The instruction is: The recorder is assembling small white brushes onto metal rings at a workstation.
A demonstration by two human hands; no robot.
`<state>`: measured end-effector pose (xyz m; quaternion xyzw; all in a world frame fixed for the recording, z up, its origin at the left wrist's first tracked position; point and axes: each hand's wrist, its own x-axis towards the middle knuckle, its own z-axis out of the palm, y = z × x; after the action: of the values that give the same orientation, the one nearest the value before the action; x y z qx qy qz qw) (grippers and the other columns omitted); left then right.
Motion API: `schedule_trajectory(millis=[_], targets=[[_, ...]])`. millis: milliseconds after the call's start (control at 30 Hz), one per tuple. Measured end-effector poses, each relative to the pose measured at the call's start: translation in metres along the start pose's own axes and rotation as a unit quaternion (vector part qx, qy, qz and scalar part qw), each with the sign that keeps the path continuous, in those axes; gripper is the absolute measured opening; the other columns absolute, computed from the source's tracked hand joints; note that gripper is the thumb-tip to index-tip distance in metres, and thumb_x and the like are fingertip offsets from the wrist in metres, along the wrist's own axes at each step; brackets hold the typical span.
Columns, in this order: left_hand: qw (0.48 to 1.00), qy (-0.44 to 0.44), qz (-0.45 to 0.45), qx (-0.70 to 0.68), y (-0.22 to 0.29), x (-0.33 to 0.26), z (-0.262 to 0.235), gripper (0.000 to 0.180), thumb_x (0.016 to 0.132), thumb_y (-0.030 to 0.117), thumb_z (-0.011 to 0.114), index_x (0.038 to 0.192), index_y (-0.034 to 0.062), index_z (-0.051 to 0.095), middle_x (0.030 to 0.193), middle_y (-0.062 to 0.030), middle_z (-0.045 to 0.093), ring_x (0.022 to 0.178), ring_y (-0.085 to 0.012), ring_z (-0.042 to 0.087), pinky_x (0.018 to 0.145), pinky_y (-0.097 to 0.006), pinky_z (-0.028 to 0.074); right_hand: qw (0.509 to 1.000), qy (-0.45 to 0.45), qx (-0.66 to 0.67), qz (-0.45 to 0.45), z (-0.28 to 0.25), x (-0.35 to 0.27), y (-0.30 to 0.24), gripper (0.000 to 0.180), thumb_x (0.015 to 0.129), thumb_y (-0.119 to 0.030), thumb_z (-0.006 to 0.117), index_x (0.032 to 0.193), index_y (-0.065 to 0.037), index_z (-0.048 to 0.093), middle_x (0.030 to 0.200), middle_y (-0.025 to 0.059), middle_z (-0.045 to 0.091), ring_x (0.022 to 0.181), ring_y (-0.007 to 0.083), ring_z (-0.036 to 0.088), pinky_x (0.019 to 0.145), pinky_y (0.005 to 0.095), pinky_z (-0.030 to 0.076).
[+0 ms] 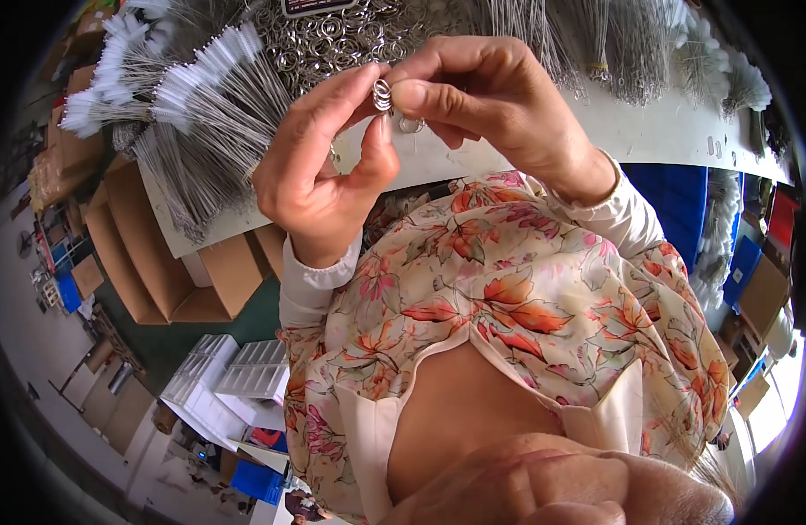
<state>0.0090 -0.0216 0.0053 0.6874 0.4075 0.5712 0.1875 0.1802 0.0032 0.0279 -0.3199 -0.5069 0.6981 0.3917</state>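
The left hand (320, 166) grips a small cluster of silver rings (383, 95) between its thumb and fingertips, above the near part of the white desk (635, 131), while the right hand (512, 109) has its thumb and forefinger pinched together against the cluster's right side; beyond them lies a heap of loose rings (320, 48), with white-bristled wire brushes (215, 83) bundled to the left and more wire stems (530, 35) to the right

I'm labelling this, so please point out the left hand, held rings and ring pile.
Left hand (308, 179), head view: hand's middle.
Held rings (383, 95), head view: cluster's middle.
Ring pile (346, 39), head view: pile's middle.
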Motion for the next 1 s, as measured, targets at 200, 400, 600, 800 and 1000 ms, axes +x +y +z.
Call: schedule_trajectory(millis=[200, 400, 600, 800, 1000], targets=[[0.997, -0.037, -0.009, -0.069, -0.012, 0.004, -0.01, 0.03, 0.073, -0.011, 0.061, 0.102, -0.0059, 0.064, 0.099, -0.0164, 0.065, 0.083, -0.0173, 0.065, 0.07, -0.024, 0.055, 0.995, -0.038, -0.086, 0.046, -0.005, 0.009, 0.003, 0.016, 0.085, -0.016, 0.065, 0.092, -0.001, 0.066, 0.07, -0.0007, 0.059, 0.055, 0.0037, 0.047, 0.049, 0.0189, 0.038], [0.976, -0.122, -0.15, -0.104, -0.004, 0.008, -0.022, 0.029, 0.076, -0.011, 0.053, 0.104, -0.0082, 0.061, 0.099, -0.0154, 0.065, 0.087, -0.0151, 0.063, 0.074, -0.024, 0.051, 0.991, -0.044, -0.123, 0.04, -0.005, 0.003, 0.021, 0.013, 0.084, -0.013, 0.065, 0.089, -0.002, 0.067, 0.07, 0.0035, 0.061, 0.059, 0.0075, 0.054, 0.052, 0.0224, 0.043], [0.895, -0.229, -0.346, -0.163, -0.034, -0.022, -0.022, 0.025, 0.082, 0.0, 0.061, 0.107, -0.0018, 0.062, 0.096, -0.0066, 0.065, 0.081, -0.0076, 0.062, 0.074, -0.02, 0.051, 0.943, 0.046, -0.315, -0.102, -0.002, -0.015, 0.066, 0.009, 0.081, -0.006, 0.065, 0.089, -0.002, 0.066, 0.072, 0.0074, 0.061, 0.06, 0.0121, 0.056, 0.052, 0.0248, 0.044], [0.962, -0.13, -0.211, -0.115, -0.008, -0.008, -0.016, 0.028, 0.078, -0.007, 0.061, 0.106, -0.0054, 0.061, 0.098, -0.0101, 0.065, 0.086, -0.0123, 0.064, 0.078, -0.024, 0.053, 0.991, 0.07, -0.11, -0.026, 0.004, -0.009, 0.044, 0.011, 0.086, -0.007, 0.061, 0.093, 0.001, 0.064, 0.073, 0.0034, 0.063, 0.06, 0.0064, 0.054, 0.052, 0.0214, 0.044], [0.981, -0.116, -0.137, -0.079, -0.008, -0.003, -0.013, 0.028, 0.076, -0.009, 0.061, 0.104, -0.0055, 0.063, 0.098, -0.0119, 0.065, 0.086, -0.0143, 0.064, 0.078, -0.024, 0.054, 0.957, 0.08, -0.22, -0.172, 0.003, -0.002, 0.036, 0.011, 0.083, -0.002, 0.062, 0.094, -0.002, 0.065, 0.079, 0.0052, 0.064, 0.065, 0.0126, 0.06, 0.056, 0.0262, 0.048]])
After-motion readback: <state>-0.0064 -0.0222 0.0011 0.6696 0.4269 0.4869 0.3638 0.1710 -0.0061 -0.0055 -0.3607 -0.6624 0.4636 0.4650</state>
